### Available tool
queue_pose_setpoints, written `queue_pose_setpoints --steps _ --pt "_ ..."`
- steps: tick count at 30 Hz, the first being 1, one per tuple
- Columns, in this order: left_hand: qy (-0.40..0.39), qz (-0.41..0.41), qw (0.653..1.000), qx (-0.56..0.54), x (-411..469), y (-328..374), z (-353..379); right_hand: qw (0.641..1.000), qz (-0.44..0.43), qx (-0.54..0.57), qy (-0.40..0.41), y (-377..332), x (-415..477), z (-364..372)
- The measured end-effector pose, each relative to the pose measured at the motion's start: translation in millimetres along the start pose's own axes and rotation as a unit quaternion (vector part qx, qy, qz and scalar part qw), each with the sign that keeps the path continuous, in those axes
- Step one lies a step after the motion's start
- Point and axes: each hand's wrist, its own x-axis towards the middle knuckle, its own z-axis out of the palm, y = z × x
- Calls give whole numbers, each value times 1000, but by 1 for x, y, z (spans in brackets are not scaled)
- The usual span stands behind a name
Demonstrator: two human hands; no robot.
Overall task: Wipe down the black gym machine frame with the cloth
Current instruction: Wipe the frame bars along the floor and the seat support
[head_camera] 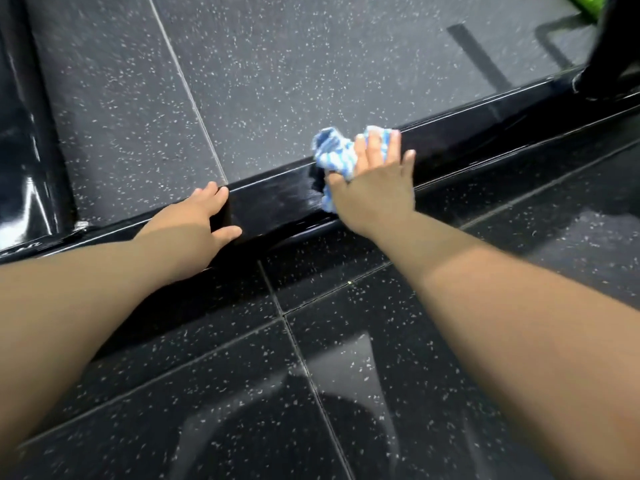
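A glossy black frame beam of the gym machine lies low on the floor, running from lower left to upper right. My right hand presses a crumpled blue-and-white cloth flat against the beam's top, fingers spread and mostly straight over it. A smeared streak shows on the beam just left of the cloth. My left hand rests on the beam further left, fingers over its far edge and thumb on the near side, holding nothing else.
A second black frame bar meets the beam at the left. A black upright post rises from the beam at top right, with something green behind it. Dark speckled floor tiles lie on both sides.
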Motion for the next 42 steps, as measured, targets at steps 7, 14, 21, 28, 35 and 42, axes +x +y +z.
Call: queue_pose_setpoints --steps 7,14,21,28,35,42 --pt "19 -11 999 -23 -2 0 7 975 -219 0 -37 -37 -1 -4" --pt "30 37 999 -12 6 16 -5 983 162 83 39 93 24 -10" --pt "51 42 998 -22 15 23 2 994 -66 80 -24 -19 17 -2" --pt "112 56 991 -51 17 18 13 982 9 158 101 31 47 -4" --pt "168 58 976 -127 23 15 31 997 8 51 48 -11 63 -9" --pt "211 50 958 -188 25 8 35 988 -142 33 -51 -55 65 -18"
